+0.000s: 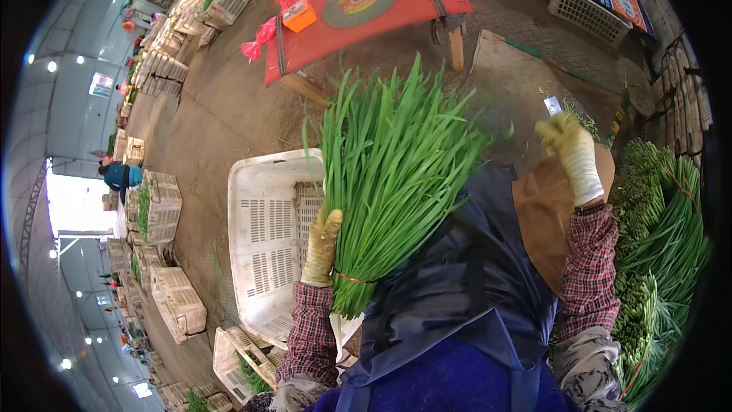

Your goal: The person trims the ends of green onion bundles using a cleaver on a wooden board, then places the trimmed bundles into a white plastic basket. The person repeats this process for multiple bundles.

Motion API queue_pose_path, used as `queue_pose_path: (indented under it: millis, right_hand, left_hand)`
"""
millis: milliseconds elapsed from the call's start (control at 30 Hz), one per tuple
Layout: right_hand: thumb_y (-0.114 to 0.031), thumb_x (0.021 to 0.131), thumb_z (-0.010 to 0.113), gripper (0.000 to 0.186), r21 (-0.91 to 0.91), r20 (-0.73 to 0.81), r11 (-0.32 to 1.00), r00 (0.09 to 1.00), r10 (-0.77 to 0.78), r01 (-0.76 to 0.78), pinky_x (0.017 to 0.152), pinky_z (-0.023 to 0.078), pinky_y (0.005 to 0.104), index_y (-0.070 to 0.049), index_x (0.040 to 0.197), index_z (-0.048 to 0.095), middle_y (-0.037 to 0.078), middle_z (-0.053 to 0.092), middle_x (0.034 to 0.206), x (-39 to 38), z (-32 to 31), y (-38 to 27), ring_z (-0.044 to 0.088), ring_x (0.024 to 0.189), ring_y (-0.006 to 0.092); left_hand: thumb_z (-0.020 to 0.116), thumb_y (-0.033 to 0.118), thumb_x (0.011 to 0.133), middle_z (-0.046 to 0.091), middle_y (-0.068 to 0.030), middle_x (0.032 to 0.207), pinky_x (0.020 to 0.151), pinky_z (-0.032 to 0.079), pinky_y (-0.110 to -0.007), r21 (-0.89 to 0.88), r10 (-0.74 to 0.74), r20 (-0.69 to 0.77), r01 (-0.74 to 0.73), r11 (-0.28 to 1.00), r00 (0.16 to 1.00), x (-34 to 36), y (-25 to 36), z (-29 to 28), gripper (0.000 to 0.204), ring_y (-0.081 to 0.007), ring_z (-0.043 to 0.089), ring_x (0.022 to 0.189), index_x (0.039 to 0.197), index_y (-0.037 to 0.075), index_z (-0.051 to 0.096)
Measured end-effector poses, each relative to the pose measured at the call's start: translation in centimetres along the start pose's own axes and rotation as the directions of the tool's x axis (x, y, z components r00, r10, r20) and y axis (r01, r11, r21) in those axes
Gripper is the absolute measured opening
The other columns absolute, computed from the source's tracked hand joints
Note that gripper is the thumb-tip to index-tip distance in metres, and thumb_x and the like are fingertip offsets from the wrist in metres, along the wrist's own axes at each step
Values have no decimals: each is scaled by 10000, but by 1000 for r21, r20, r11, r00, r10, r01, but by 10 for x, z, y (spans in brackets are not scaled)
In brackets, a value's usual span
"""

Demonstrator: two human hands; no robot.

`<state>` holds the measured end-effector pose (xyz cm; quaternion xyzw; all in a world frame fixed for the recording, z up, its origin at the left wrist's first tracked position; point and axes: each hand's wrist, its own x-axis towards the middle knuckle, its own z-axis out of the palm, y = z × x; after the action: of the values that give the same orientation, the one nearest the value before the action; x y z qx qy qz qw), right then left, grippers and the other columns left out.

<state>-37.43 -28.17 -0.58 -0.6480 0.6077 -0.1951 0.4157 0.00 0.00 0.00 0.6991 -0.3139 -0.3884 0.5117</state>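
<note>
the left hand (320,250) is clamped on the green bundle (396,175), which lies before the dark apron (435,290) and hides the right part of the white crate (263,240); the right hand (566,149) has bent fingers, but i cannot tell if it grips the small shiny piece (553,105); ahead stands the red table (335,44) with an orange box (299,18); more bundles (663,252) are piled at right.

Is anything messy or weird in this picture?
Yes, a little: small, loose green plant scraps lie scattered just beyond the yellow-gloved right hand. They look messy compared with the long, green-leaved bundle in the left hand, tied with a thin red band.
</note>
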Motion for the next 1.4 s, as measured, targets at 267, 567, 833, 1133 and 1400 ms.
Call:
queue_pose_path:
  millis: [267,567,833,1133,1400]
  right_hand:
    - [-72,877,590,126,17,-238,859,837,-494,512,629,501,317,-75,961,683,98,664,797,-17,17,-35,635,685,202]
    - [-216,976,546,277,661,363,723,929,-71,-203,451,417,229,7,1116,635,77,637,647,17,64,-60,509,448,98]
    - [-231,970,572,319,795,317,573,942,-107,-202,380,384,213,24,1154,620,78,632,611,10,84,-44,476,388,90]
    - [-261,966,578,343,550,618,733,786,-35,-400,392,408,230,35,1132,633,73,608,591,29,102,-55,503,405,131]
    - [-161,943,605,207,666,614,604,781,-112,-437,396,444,233,22,1000,680,57,607,594,14,112,-42,526,432,132]
  left_hand:
    - [646,355,928,619,-73,1161,805,525,-266,-194,-34,-1,33,981,999,3,25,24,503,-158,612,993,1297,40,517]
    - [645,428,911,629,-93,1102,737,561,-278,-109,-116,-5,114,987,993,1,-1,8,580,-175,646,897,1298,29,479]
    - [634,439,916,620,-100,1140,749,562,-282,-73,-144,-2,143,987,990,-4,8,7,593,-174,644,916,1318,33,478]
    - [628,401,928,619,-93,1151,735,568,-282,-80,-149,-24,147,986,989,-1,-4,-5,559,-176,647,917,1328,41,480]
    - [621,355,941,619,-79,1162,761,562,-278,-134,-163,-11,160,978,987,-4,13,11,524,-168,643,931,1338,44,478]
